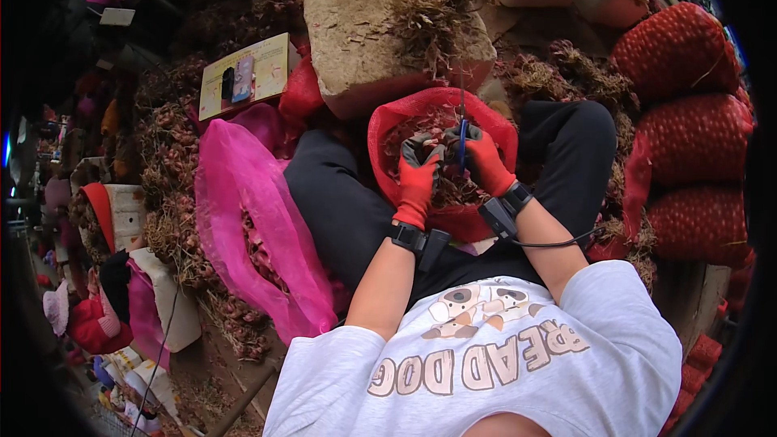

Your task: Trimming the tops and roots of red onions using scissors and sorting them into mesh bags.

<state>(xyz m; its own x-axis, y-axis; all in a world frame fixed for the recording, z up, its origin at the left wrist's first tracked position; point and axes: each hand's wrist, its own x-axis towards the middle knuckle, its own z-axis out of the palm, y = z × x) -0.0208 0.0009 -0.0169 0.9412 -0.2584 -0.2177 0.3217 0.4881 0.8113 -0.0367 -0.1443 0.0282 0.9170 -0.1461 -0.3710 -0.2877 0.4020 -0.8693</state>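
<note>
Both my hands wear red gloves with grey fingers and hover over an open red mesh bag [380, 142] between my knees. My right hand [488, 163] is closed on a pair of scissors [463, 136] with blue handles, the thin blades pointing away from me. Close beside it on the left, my left hand [418, 176] has its fingers curled together. What sits in those fingers is too small to make out. Loose purplish shallots and dry trimmings [453, 193] lie inside the bag, below my hands.
A worn foam block [356, 32] stands beyond the bag, with a bunch of dried shallots [437, 8] on it. A pink mesh bag [227, 210] lies left. Full red mesh sacks [688, 137] are stacked right. A phone [243, 79] rests on a cardboard sheet [275, 57].
</note>
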